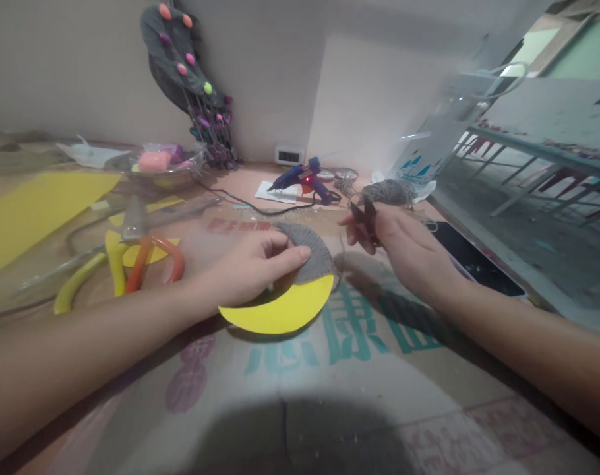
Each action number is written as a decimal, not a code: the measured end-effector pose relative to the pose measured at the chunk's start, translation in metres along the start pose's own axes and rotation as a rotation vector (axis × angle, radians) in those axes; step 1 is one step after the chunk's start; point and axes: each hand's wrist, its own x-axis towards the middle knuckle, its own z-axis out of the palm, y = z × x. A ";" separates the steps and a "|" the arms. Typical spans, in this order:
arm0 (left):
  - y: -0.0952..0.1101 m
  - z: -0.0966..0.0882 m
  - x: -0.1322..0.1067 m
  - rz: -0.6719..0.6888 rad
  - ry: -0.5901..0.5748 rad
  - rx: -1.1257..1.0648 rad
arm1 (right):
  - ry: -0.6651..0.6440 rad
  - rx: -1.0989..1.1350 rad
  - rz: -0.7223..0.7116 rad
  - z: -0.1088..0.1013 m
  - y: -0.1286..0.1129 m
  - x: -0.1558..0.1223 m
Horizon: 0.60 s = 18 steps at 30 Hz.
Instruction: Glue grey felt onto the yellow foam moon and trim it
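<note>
My left hand [260, 264] grips a yellow paper disc [285, 310] with thumb on top and fingers curled at the edge. Grey yarn [312, 254] covers the disc's far part in close rows, leaving a yellow crescent bare on the near side. A loose strand of yarn runs off the disc's right edge. To the right, my right hand [403, 247] is closed around small dark thread snips [363, 214], whose two pointed blades stick up apart from each other. The snips' handle is hidden in the fingers. They are clear of the disc.
A blue glue gun [302, 178] with a lit red light lies behind the disc, its cord trailing left. Around it are a grey yarn ball [389, 191], a phone [473, 257], orange-handled scissors [174, 254] and yellow sheets [37, 211]. A grey moon decoration [169, 59] hangs on the wall.
</note>
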 end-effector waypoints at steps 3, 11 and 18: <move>0.000 0.001 0.000 -0.002 -0.002 0.032 | -0.039 -0.294 -0.184 -0.006 -0.005 -0.006; 0.002 0.002 -0.001 0.046 0.010 0.103 | -0.091 -0.584 -0.369 -0.001 -0.003 -0.015; 0.002 0.003 -0.002 0.074 0.020 0.122 | -0.096 -0.673 -0.436 0.000 -0.005 -0.017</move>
